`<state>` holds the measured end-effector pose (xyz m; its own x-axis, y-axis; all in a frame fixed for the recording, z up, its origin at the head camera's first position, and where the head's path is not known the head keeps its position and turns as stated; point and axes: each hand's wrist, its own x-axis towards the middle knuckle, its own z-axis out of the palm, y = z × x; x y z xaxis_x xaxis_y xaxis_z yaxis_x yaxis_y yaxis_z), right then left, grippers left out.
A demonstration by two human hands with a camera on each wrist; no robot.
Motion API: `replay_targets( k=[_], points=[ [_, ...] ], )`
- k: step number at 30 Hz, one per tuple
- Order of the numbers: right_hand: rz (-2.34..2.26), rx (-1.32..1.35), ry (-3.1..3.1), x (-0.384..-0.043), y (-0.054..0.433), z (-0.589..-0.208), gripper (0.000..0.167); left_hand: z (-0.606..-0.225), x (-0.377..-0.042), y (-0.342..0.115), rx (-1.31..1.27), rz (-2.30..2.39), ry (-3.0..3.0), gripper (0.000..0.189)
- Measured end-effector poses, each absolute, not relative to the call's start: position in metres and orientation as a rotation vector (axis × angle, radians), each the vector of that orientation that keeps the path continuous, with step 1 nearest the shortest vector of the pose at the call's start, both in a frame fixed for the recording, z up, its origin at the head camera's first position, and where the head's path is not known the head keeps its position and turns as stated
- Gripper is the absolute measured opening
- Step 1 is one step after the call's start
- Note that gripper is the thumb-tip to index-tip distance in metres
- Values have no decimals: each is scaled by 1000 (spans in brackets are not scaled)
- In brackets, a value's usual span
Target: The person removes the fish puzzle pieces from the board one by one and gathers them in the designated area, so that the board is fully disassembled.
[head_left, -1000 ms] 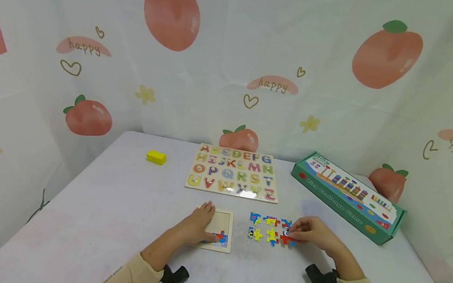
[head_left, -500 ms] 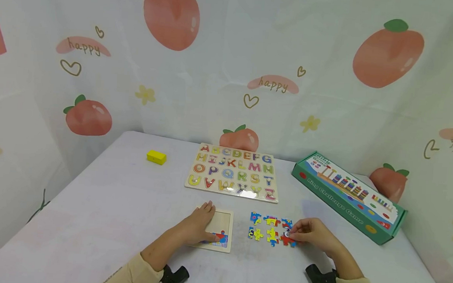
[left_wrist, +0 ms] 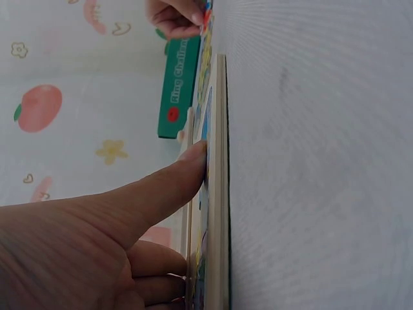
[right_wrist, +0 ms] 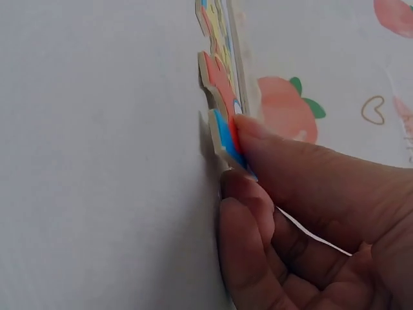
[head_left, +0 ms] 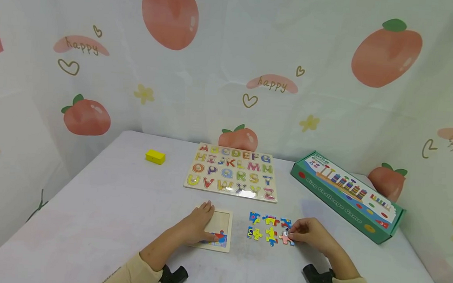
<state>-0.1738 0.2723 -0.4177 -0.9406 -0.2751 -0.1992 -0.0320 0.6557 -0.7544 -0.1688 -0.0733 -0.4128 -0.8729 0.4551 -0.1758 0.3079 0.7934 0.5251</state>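
My left hand point(head_left: 198, 224) rests on a small wooden puzzle tray point(head_left: 230, 223), fingers extended along its left side. Its thumb point(left_wrist: 171, 184) presses on the blue-and-red picture pieces point(head_left: 221, 237) in the tray's near part; the palm hides the rest. To the right of the tray, my right hand point(head_left: 311, 232) pinches a red-and-blue jigsaw piece point(right_wrist: 222, 97) at its blue corner. The thumb lies on top and a fingertip is at the edge underneath. Several other loose jigsaw pieces point(head_left: 271, 236) lie in two rows beside it, some yellow, some red and blue.
An alphabet board point(head_left: 232, 172) lies behind the tray. At the back right stands a green Ring Challenge Game box point(head_left: 349, 196). A yellow block point(head_left: 155, 156) sits at the back left of the white table point(head_left: 100, 203). A fruit-print cloth point(head_left: 215, 70) hangs behind.
The red-and-blue piece under my right fingers has tilted, its face now catching light and looking paler. My left hand stays in place on the tray.
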Motion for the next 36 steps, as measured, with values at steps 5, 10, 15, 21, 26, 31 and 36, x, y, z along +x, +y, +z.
replay_targets(
  k=[5,10,15,21,26,31,36],
  points=[
    [-1137,-300,2607,-173,269,-416,18,-414,-169,-74,585,718,2688,88],
    [-1113,-315,2616,-172,268,-414,17,-416,-170,-74,574,716,2683,88],
    [-1087,-292,2643,-172,265,-413,15,-415,-170,-74,584,717,2687,88],
    [-1061,-240,2658,-171,262,-412,14,-414,-169,-74,594,720,2689,88],
    [-1024,-269,2686,-169,262,-411,12,-413,-169,-74,594,710,2695,87],
    [-986,-279,2724,-167,259,-409,14,-413,-169,-74,587,717,2693,87],
    [-942,-254,2763,-166,255,-408,15,-412,-168,-73,593,721,2693,87]
  ],
)
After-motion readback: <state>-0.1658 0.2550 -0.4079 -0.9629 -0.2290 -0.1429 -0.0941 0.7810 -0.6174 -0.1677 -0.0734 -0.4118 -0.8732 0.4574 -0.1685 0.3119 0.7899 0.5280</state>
